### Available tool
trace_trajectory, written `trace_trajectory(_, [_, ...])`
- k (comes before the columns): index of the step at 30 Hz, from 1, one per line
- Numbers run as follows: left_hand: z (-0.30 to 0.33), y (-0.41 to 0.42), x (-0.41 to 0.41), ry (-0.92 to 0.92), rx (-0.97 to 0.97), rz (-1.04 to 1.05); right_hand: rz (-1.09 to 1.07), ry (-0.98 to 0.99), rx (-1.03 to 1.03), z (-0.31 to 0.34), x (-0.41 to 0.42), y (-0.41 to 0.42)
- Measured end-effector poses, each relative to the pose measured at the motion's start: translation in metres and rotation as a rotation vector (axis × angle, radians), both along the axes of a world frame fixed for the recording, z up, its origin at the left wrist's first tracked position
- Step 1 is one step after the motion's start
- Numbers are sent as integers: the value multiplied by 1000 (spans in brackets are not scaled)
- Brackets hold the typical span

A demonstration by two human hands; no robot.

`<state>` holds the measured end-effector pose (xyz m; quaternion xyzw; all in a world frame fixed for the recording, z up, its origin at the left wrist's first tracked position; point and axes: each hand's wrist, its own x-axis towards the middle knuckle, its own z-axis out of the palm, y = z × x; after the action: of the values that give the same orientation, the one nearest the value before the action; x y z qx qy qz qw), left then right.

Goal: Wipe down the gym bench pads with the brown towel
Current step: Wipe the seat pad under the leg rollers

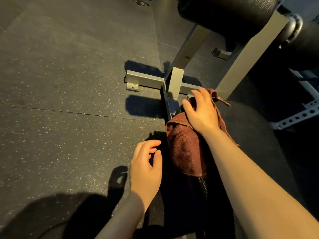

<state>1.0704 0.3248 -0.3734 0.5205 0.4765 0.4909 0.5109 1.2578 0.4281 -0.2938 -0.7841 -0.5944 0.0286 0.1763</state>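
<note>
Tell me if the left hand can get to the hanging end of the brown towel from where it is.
Probably yes. The left hand hovers with loosely curled fingers, holding nothing, just beside the brown towel draped over the pad's edge. Nothing lies between them; the right hand presses the towel farther up.

Brown woven-cloth towel, matt, with a fine herringbone texture and a hemmed edge. Black padded seat of the table, matt on top, its side seam glossy like vinyl. Black roller pad, pebbled and faintly shiny. Grey square-tube metal frame, smooth painted finish. Dark speckled rubber floor, rough and matt.
</note>
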Motion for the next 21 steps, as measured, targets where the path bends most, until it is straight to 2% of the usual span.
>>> trace_trajectory(3, [2,4,-6,12,13,21,312,-85,-24,4,-9,-4])
trace_trajectory(6, [0,8,-10,51,46,28,579,-262,-220,7,-32,-2])
trace_trajectory(8, [-1,7,-14,59,52,26,672,-416,-329,10,-44,-2])
trace_trajectory(13, [-7,5,-26,131,88,43,952,-581,-480,4,-40,-38])
trace_trajectory(16, [-6,6,-19,142,135,47,968,-587,-432,11,-16,-26])
trace_trajectory(18, [-2,9,-11,154,170,17,881,-544,-402,14,-11,-3])
trace_trajectory(21, [0,13,2,178,258,-11,694,-466,-246,10,-9,24])
